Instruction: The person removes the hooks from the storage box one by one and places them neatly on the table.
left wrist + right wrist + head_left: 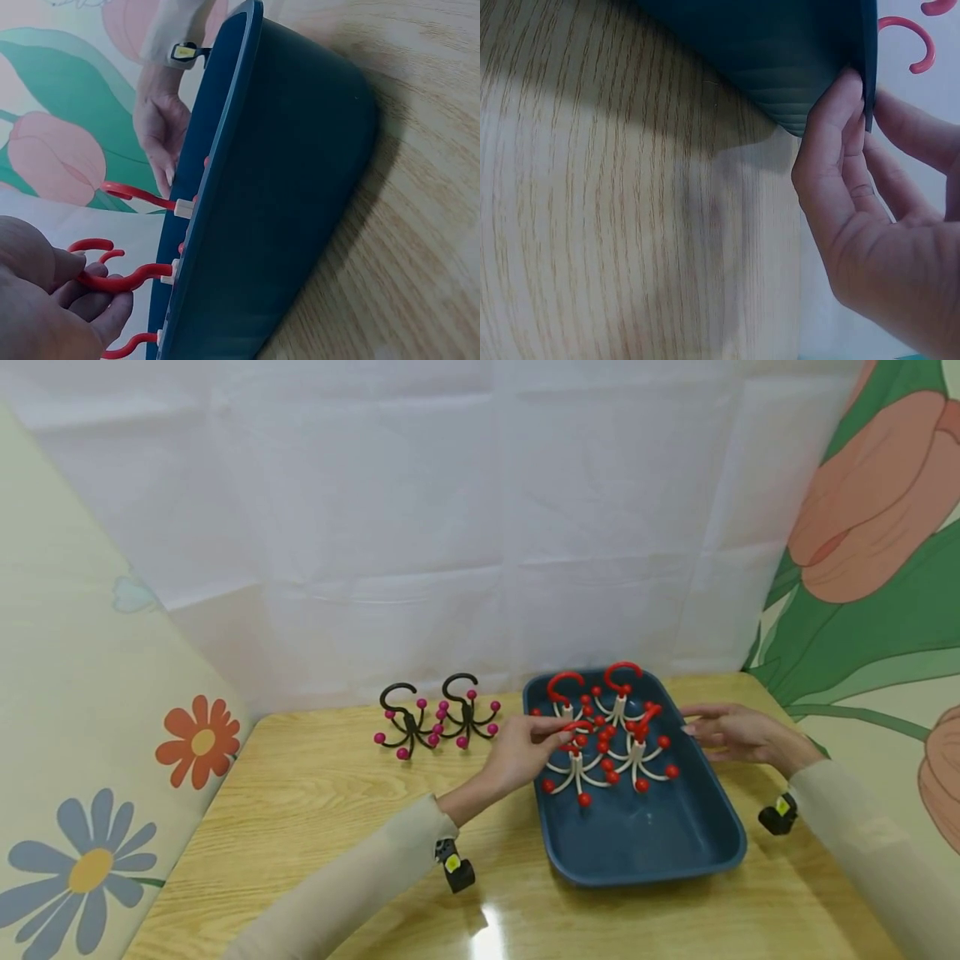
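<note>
- Between the fingers of your left hand is the red hook of the front-left hanger; thumb and fingertips pinch it narrowly, and its white arms spread below them inside the blue tub.
- That pinch sits high above the arms, so the hanger could swing or twist on its smooth, curved hook if the fingertips alone bore its weight. Whether its feet rest on the tub floor below your fingers, you cannot tell.
- Around those fingers stand 3 similar hangers: the back-left hanger and back-right hanger beyond them, the front-right hanger to their right. Their red balls crowd together, so a sideways pull could catch an arm and tip a neighbour.
- Well to the right, the fingers of your right hand hold the tub's rim narrowly, thumb inside, fingertips against the outer wall. An uneven tug there could slide or tilt the tub on the bench and topple all 4 hangers.
- Left of your left fingers, apart from them, 2 black hangers stand on the bench, just beside each other. A careless leftward sweep of that hand or its sleeve could knock both over.
</note>
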Tool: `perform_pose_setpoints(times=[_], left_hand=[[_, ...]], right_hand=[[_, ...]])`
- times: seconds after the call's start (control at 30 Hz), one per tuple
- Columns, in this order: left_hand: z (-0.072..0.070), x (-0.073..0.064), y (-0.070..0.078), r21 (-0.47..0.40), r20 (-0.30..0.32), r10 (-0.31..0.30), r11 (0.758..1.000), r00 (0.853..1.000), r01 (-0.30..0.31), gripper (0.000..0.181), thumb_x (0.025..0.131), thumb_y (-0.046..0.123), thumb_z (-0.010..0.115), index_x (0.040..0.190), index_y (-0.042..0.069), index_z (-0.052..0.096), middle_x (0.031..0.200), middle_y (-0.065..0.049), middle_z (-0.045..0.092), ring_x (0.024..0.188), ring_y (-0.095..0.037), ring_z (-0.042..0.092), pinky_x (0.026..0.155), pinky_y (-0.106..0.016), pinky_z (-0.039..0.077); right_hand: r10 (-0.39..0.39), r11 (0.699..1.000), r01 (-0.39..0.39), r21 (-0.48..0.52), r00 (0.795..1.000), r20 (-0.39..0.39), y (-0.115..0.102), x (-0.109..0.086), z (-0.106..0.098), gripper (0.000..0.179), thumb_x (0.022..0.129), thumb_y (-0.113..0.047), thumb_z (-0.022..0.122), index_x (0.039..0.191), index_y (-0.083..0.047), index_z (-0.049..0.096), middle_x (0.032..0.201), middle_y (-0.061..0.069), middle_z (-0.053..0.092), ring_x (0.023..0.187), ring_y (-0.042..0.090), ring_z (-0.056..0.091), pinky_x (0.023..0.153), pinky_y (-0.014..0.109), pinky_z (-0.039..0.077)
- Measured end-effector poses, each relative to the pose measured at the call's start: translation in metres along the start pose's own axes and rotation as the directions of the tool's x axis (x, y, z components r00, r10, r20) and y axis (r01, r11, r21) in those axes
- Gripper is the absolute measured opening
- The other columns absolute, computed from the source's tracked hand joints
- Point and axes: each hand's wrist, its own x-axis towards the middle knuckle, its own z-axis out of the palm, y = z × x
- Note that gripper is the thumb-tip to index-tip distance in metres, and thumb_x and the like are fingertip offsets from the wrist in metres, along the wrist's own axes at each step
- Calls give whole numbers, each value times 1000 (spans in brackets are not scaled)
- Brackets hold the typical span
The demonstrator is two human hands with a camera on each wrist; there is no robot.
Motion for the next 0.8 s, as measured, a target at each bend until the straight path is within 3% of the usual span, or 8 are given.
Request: perform_pose_setpoints(times=[0.33, 0.6, 0.8], left_hand=[[-1, 0, -1, 13, 5, 12, 1000, 1000, -12, 29, 105, 20, 67, 132, 12, 75, 118, -10, 81, 99, -26, 79, 57, -22, 40], [0, 1, 0, 39, 3, 2, 999, 1000, -2, 29, 104, 22, 68, 131, 15, 76, 123, -6, 79, 102, -21, 78, 66, -21, 45], [0, -1, 2, 39, 11, 13, 999, 1000, -13, 28, 105, 21, 67, 131, 15, 76, 122, -7, 80, 100, -21, 79, 61, -20, 42]], right_hand=[[-12, 1000, 12, -1, 1000, 4, 1, 0, 0, 73, 109, -22, 59, 168, -5, 19, 110, -15, 72, 102, 6, 73, 92, 34, 60], [-19, 1000, 18, 14, 1000, 15, 0, 1, -1, 77, 108, -22, 61, 169, -4, 17, 109, -14, 73, 100, 5, 74, 90, 33, 61], [-21, 1000, 21, -1, 999, 26, 1, 0, -1, 78, 108, -23, 61, 169, -4, 15, 111, -14, 73, 102, 5, 73, 92, 33, 61]])
